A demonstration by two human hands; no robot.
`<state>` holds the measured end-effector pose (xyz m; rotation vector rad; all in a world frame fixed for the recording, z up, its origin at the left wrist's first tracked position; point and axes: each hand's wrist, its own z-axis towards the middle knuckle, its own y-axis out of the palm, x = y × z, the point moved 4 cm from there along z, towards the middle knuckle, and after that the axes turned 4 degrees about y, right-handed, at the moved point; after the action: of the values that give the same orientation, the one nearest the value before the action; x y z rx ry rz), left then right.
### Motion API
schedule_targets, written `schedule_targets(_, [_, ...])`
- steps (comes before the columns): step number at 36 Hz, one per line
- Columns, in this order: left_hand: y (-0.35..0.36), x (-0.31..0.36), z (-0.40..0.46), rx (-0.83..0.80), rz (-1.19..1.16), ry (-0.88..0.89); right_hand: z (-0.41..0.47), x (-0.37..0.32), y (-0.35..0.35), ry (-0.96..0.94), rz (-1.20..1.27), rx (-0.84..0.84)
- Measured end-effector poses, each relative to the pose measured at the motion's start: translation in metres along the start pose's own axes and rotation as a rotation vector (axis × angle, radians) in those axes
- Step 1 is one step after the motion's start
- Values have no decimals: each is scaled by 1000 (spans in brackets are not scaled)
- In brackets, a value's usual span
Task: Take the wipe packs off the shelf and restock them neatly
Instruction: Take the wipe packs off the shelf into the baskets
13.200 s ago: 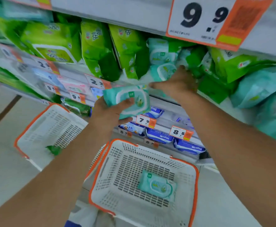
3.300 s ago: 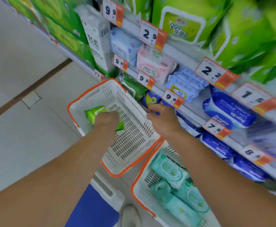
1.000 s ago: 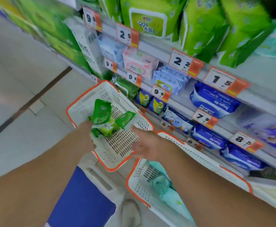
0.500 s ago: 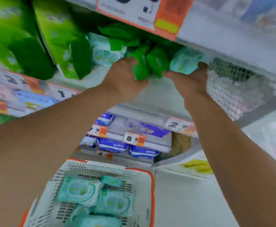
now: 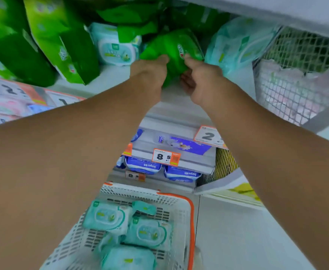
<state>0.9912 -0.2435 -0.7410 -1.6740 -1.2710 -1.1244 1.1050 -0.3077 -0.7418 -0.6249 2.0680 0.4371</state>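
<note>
both hands closed in: green pack pinched between left hand, right hand.

My hands grip a bright green pack; pale teal packs fill the white, orange-rimmed basket at six o'clock.

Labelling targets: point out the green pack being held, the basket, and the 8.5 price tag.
green pack [image 5: 171,47]: head view, upper front face.
basket [image 5: 192,215]: head view, orange right rim.
8.5 price tag [image 5: 165,157]: head view, white number area.
</note>
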Motion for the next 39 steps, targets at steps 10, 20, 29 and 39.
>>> schedule_targets(10, [-46,6,-44,-138,-180,141,-34,13,2,289,340,-203])
schedule_targets(20, [-137,14,-62,-186,-269,195,-72,18,6,181,154,-228])
schedule_targets(29, [-293,6,-76,6,-117,225,-152,52,22,-55,-480,-535])
schedule_targets(39, [-424,-48,-95,111,107,71,-191,128,155,44,-608,-741])
